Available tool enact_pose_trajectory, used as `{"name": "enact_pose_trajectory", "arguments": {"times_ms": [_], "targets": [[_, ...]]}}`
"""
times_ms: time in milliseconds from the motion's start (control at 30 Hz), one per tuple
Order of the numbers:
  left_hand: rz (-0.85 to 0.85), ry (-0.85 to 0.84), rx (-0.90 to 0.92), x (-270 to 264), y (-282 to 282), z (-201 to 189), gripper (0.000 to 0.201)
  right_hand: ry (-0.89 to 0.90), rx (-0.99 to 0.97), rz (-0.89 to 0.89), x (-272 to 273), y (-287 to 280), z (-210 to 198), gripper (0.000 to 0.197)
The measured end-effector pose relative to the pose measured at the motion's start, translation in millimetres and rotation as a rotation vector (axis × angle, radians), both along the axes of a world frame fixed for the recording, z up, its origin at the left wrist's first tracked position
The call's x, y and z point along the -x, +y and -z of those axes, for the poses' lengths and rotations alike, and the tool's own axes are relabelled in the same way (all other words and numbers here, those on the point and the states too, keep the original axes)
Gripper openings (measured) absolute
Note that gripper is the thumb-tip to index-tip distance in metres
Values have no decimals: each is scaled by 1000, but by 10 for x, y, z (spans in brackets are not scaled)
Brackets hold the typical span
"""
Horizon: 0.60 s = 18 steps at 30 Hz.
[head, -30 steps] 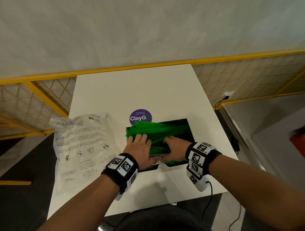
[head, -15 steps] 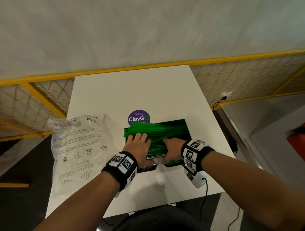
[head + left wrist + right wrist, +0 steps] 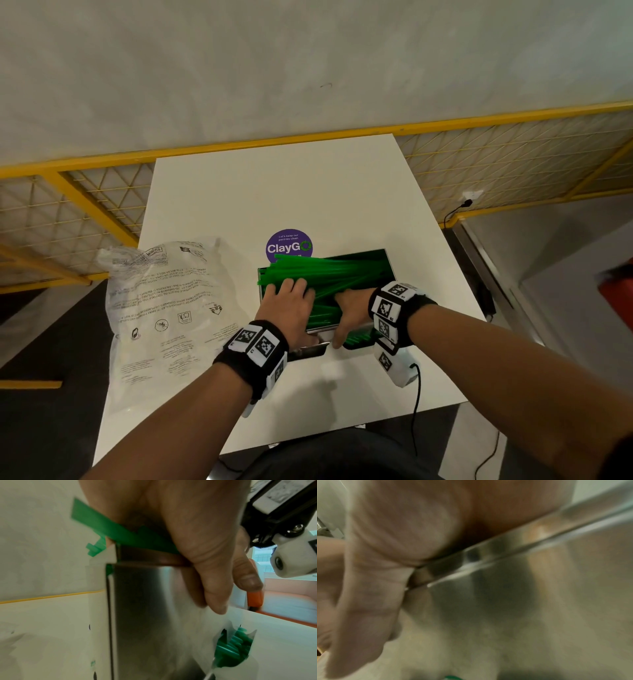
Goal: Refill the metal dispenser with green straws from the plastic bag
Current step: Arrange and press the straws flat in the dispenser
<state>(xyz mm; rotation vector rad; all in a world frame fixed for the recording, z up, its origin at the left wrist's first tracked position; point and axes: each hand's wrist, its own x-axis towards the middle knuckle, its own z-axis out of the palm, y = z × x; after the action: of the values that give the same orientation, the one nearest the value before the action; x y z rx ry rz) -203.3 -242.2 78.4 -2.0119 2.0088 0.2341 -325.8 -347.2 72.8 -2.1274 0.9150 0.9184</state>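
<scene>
The open-topped metal dispenser (image 3: 322,330) stands on the white table (image 3: 274,192), heaped with green straws (image 3: 335,270) that stick out past its left rim. My left hand (image 3: 291,301) lies flat on the straws at the left, its thumb down the steel front (image 3: 145,608). My right hand (image 3: 354,303) rests on the straws beside it, thumb over the front rim and fingertips hidden. More straws (image 3: 229,651) show in the tray at the dispenser's foot. The clear printed plastic bag (image 3: 164,308) lies flat to the left. The right wrist view is a blur of palm (image 3: 393,534) and steel (image 3: 539,588).
A purple round sticker (image 3: 289,245) is on the table just behind the dispenser. A yellow mesh fence (image 3: 513,164) runs behind the table. A black cable (image 3: 416,394) hangs from my right wrist over the table's near edge.
Both hands stay on the straws in the dispenser. The right hand has slid slightly to the left.
</scene>
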Motion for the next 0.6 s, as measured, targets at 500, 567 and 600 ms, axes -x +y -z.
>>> {"name": "enact_pose_trajectory", "arguments": {"times_ms": [500, 567, 600], "targets": [[-13, 61, -27, -1, -8, -15, 80, -39, -99, -5, 14, -40, 40, 92], [-5, 62, -10, -10, -9, -12, 82, -57, -75, -30, 13, -40, 20, 90], [-4, 72, -6, -20, -5, -9, 85, -74, -66, -38, 15, -44, 29, 87]]}}
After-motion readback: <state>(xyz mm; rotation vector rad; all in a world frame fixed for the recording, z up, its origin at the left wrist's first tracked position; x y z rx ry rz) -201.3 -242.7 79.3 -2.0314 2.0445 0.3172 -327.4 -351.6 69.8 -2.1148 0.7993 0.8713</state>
